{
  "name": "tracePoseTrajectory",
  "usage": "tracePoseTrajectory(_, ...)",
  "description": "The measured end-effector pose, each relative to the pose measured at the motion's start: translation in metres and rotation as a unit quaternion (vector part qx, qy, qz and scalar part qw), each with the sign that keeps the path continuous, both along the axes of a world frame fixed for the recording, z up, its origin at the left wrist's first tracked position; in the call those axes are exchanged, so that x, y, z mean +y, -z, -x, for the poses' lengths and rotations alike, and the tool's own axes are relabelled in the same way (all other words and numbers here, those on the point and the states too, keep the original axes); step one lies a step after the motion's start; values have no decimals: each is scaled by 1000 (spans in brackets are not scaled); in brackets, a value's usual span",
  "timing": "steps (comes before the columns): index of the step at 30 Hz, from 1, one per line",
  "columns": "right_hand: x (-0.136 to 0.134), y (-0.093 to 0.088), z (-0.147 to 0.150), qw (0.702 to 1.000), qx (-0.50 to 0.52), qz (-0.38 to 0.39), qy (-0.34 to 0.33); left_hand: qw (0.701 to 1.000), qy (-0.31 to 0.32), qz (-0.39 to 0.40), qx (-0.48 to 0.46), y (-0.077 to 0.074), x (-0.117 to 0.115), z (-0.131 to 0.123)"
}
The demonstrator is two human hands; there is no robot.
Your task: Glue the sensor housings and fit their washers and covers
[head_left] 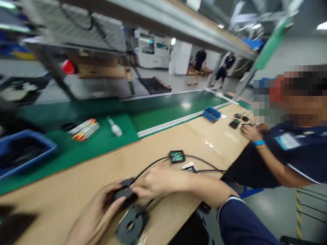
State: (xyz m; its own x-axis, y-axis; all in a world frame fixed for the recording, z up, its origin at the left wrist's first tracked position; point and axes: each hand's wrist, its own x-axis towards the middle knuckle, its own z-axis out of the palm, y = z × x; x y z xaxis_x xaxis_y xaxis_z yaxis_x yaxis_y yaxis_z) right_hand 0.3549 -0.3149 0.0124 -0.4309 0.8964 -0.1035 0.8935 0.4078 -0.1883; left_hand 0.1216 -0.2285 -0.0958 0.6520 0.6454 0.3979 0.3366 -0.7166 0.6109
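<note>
Hands at near middle of bench [63, 194], pressed in on black box [124, 193] from both sides. From near left, left hand [98, 212] cupped round box, fingers curled on it. From right, right hand [155, 182] closed over far side of box, fingertips pinching its top; blurred, so finer grip not to be told. Box just above bench, touching both hands. Black cable [150, 165] from box out to open case [177, 156], green board inside. Round black part [130, 224] flat on bench just near of box, coloured wires in its middle. Small part [189, 167] just right of case. Green belt [163, 112] beyond bench. On green mat [102, 143] at far left, white bottle [114, 128] and red-and-white packets [84, 129]. Blue bin [25, 149] at left edge, blue tray [211, 114] far right. Co-worker's hand [251, 132], blue wristband, at far right beside small black parts [234, 123].
</note>
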Motion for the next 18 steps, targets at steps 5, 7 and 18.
tracePoseTrajectory(5, 2, 18, -3, 999, 17, -30, 17, 997, 55, -55, 30, -18, -12, -5)
tracePoseTrajectory(7, 2, 25, -5, 999, 37, -33, 7, 996, 49, -67, 29, -18, -14, -4)
tracePoseTrajectory(18, -2, 34, -8, 993, 78, -85, -16, 973, 72, -219, 0, -22, -13, -2)
